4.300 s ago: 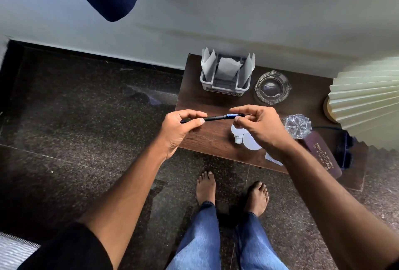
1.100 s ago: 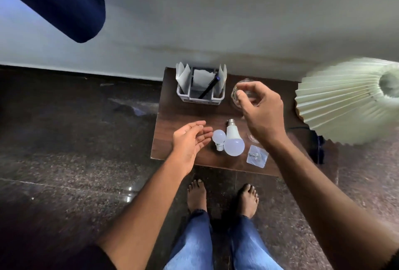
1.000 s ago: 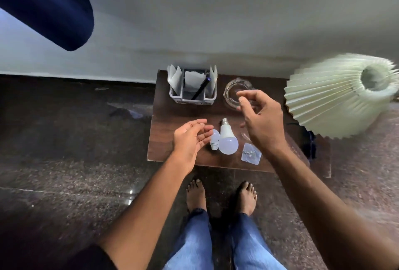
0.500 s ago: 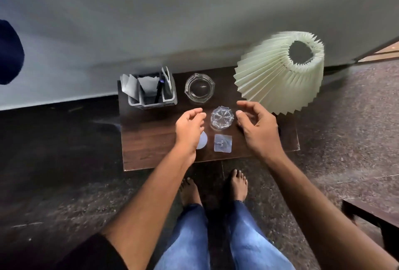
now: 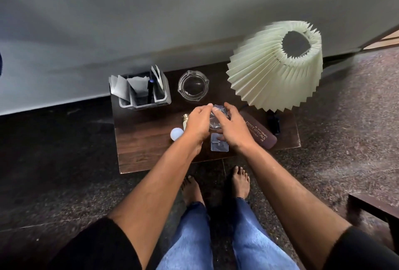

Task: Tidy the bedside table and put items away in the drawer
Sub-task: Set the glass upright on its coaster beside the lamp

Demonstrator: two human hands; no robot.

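The dark wooden bedside table (image 5: 138, 150) stands against the wall in front of me. My left hand (image 5: 197, 123) and my right hand (image 5: 234, 128) meet over its middle, fingers curled around a faceted clear glass piece (image 5: 217, 119) that shows between them. A small white bulb (image 5: 177, 134) lies left of my left wrist. The brass base of a larger bulb (image 5: 185, 118) peeks out from under that hand. A clear plastic packet (image 5: 219, 146) lies just below my hands. A black pen (image 5: 149, 91) stands in the grey organizer (image 5: 144, 104).
A round glass ashtray (image 5: 193, 86) sits behind my hands. The pleated cream lampshade (image 5: 274, 71) leans over the table's right side, above a maroon glasses case (image 5: 260, 134) and a black plug (image 5: 273, 121). Dark furniture (image 5: 377, 207) stands at lower right. My bare feet are below the table edge.
Both hands have closed in from either side onto the faceted glass piece. Before that, the pen went from my hands into the organizer.
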